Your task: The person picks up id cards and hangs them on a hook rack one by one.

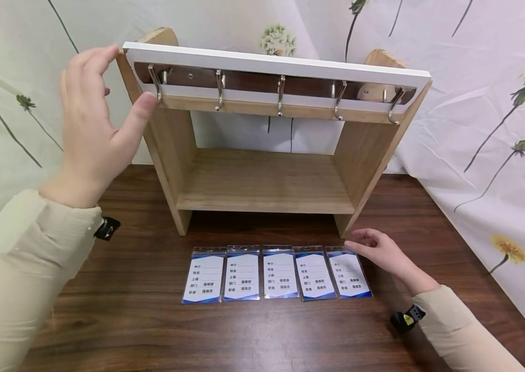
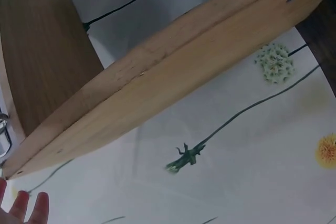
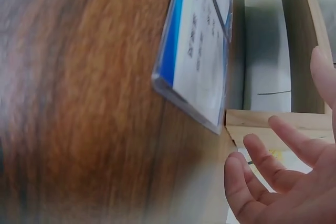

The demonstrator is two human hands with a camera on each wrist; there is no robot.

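My left hand (image 1: 92, 116) is raised at the upper left corner of a wooden rack (image 1: 169, 155), fingers nearly straight at the edge and thumb beside the leftmost hook (image 1: 155, 85). In the left wrist view only its fingertips (image 2: 38, 211) show, low in the corner by the rack's side. Several clear-sleeved badge cards (image 1: 281, 274) lie in a row on the table in front of the rack. Over the top corner of the rightmost badge (image 1: 349, 274) is my right hand (image 1: 380, 254), its fingers loosely bent and apart in the right wrist view, with nothing between them.
A metal strip (image 1: 248, 81) with several hooks runs along the rack's white top board (image 1: 290, 56). Below it is a wooden shelf (image 1: 267, 181). Behind and beside the dark wooden table (image 1: 243, 336) hangs a flower-patterned white cloth (image 1: 476, 129).
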